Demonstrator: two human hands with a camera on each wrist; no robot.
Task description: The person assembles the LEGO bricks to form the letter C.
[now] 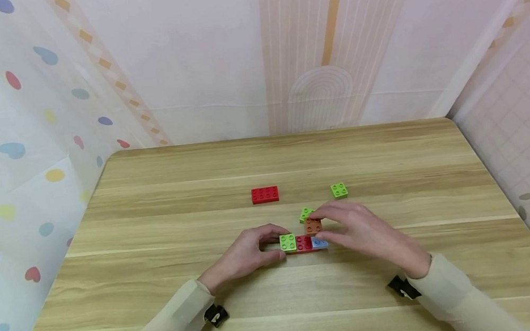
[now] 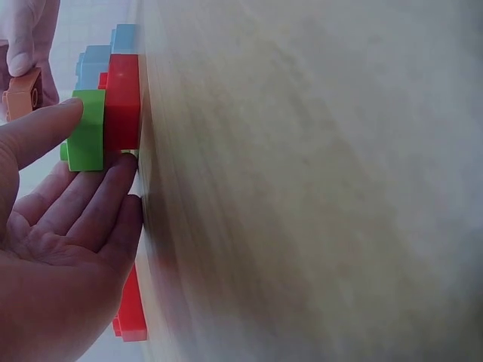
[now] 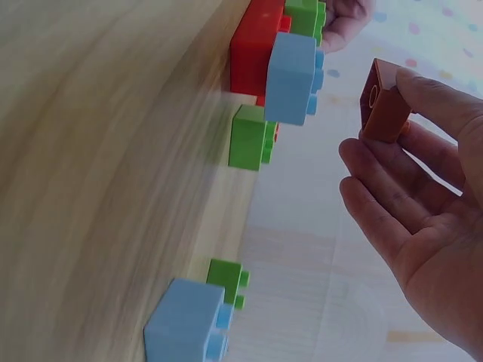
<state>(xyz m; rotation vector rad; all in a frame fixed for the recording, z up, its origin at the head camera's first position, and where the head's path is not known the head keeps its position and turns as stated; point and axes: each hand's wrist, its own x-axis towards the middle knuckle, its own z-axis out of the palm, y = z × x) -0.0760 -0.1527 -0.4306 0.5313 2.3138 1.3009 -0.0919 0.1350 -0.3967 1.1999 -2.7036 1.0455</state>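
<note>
A long red brick [image 1: 303, 244] lies on the table with a light green brick [image 1: 288, 242] on its left end and a blue brick [image 1: 319, 242] on its right end; red studs show between them. My left hand [image 1: 254, 249] holds the green brick at its left side, thumb against the near face and fingers behind. Above the red brick, my right hand [image 1: 364, 229] pinches a brown square brick [image 3: 386, 102] between thumb and fingers. That brick is apart from the others, its hollow underside partly visible in the right wrist view.
Just behind the built bricks lies a loose green brick [image 1: 305, 214]. Farther back are another long red brick [image 1: 265, 195] and a green brick [image 1: 339, 190]. A loose blue brick [image 3: 181, 320] stands on the table in the right wrist view, hidden in the head view.
</note>
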